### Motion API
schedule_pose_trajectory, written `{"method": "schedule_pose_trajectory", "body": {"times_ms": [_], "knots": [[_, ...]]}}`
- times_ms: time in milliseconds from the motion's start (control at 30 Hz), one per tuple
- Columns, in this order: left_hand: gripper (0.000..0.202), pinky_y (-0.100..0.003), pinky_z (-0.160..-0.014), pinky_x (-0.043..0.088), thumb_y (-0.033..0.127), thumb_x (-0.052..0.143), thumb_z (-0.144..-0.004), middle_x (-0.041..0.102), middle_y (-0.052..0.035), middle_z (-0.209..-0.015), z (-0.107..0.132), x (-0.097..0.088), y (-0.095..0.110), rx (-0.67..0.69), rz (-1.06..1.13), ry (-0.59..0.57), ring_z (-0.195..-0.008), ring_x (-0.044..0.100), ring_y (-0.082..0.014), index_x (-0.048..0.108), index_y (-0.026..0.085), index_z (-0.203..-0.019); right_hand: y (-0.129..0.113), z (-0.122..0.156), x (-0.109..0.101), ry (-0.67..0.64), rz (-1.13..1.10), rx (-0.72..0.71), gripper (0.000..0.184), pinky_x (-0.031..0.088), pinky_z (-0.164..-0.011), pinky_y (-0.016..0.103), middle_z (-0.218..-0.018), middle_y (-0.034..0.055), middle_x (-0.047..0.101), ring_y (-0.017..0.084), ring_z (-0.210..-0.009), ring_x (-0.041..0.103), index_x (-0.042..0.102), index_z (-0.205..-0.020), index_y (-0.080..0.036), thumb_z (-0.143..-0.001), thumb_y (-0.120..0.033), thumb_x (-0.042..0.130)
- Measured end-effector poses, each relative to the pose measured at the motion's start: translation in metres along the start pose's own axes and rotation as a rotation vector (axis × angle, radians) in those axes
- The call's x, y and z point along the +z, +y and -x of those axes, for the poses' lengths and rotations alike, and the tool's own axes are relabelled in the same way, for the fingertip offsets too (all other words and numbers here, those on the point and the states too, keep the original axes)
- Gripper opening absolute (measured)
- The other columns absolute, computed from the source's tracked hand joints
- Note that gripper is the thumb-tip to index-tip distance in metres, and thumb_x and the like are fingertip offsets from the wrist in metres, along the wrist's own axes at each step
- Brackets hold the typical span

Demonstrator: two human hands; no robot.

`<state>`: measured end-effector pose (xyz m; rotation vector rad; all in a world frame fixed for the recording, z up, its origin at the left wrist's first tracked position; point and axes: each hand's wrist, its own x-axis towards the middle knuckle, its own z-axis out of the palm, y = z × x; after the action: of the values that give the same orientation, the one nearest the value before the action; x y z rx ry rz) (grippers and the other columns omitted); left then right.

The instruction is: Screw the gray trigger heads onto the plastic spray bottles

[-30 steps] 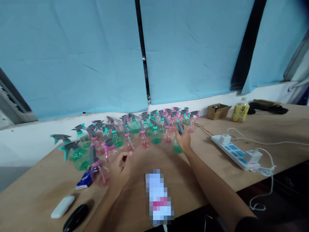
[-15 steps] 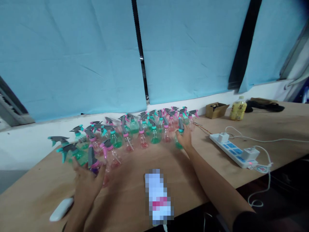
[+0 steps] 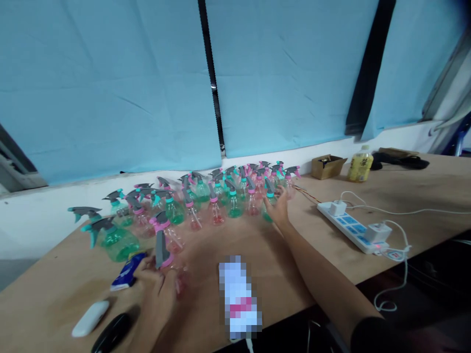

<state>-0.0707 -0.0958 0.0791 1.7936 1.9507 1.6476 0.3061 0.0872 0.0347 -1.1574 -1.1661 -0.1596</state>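
Left hand [image 3: 154, 289]: wrapped around pink-collared spray bottle [image 3: 167, 260], front left of table [image 3: 206, 257] | Right hand [image 3: 278, 208]: curved beside teal-collared spray bottle [image 3: 270, 190], grip unclear | Done: other spray bottles [image 3: 193, 218] stand grouped, sprayers fitted | Remaining, seemingly: pink-collared one, forward of them

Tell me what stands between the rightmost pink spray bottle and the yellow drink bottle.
In the head view, an open cardboard box stands between the rightmost pink spray bottle and the yellow drink bottle.
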Motion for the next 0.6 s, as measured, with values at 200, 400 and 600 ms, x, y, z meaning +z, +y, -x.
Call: {"method": "schedule_pose_trajectory", "body": {"times_ms": [200, 400, 600], "knots": [[0.039, -0.052, -0.091, 0.047, 0.032, 0.056, -0.073, 0.057, -0.0085, -0.104, 0.004, 0.022, 0.015, 0.027, 0.143, -0.134, -0.101, 0.057, -0.0309, 0.044, 0.023, -0.109, -0.029, 0.001, -0.008, 0.174, 0.183, -0.089, 0.064, 0.034, -0.101, 0.060, -0.128, 0.0198, 0.038, 0.034, -0.124, 0.038, 0.030, -0.131, -0.015, -0.082, -0.042, 0.060], [0.050, -0.057, -0.102, 0.036, 0.026, 0.053, -0.075, 0.053, -0.0122, -0.120, 0.000, 0.045, 0.015, 0.059, 0.091, -0.181, -0.118, 0.049, -0.0337, 0.042, 0.022, -0.123, -0.073, 0.008, -0.010, 0.084, 0.057, -0.280, 0.062, 0.034, -0.103, 0.062, -0.129, 0.0174, 0.032, 0.033, -0.131, 0.033, 0.026, -0.134, -0.018, -0.080, -0.025, 0.053], [0.032, -0.048, -0.105, 0.032, 0.018, 0.045, -0.078, 0.056, -0.0070, -0.114, -0.022, 0.081, 0.021, 0.086, 0.250, -0.371, -0.117, 0.046, -0.0282, 0.053, 0.027, -0.107, -0.127, 0.034, 0.003, -0.293, -0.126, -0.385, 0.058, 0.032, -0.110, 0.056, -0.133, 0.0165, 0.032, 0.032, -0.136, 0.030, 0.033, -0.135, -0.021, -0.083, -0.030, 0.058]]}}
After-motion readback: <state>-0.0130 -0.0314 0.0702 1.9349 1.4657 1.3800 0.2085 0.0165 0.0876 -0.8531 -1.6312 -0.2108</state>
